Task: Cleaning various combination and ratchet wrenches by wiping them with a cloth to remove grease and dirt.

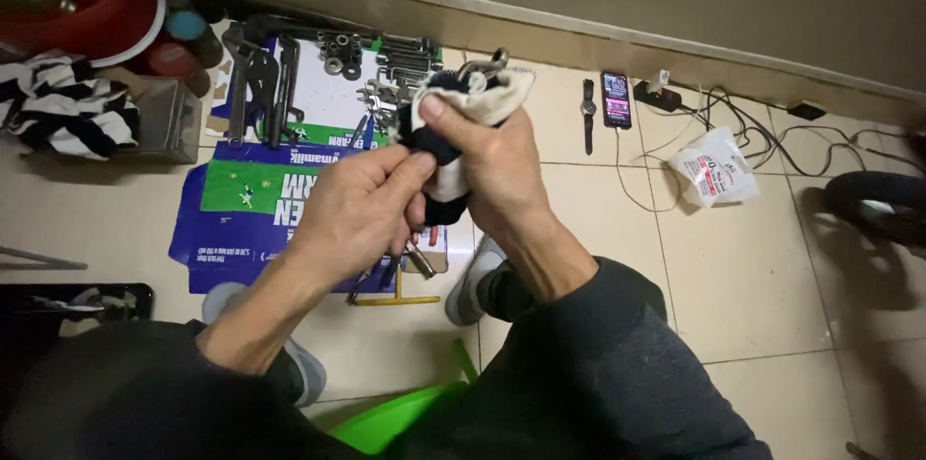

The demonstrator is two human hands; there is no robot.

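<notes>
Both hands closed: right hand (487, 156) around rag-wrapped metal tool (473, 89), left hand (362, 204) pinching below.

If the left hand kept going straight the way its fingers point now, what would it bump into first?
The left hand points up and to the right, and its fingertips already touch the dark, grimy rag bunched in the right hand. It would meet that rag first, then probably the right hand's palm behind it; depth is hard to judge.

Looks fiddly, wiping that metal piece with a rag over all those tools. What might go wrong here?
The metal part sticks out of the rag held by the right hand; it might slip out and drop onto the wrenches on the cardboard. The left hand pinches the rag's lower end, so a hard tug could pull it loose.
</notes>
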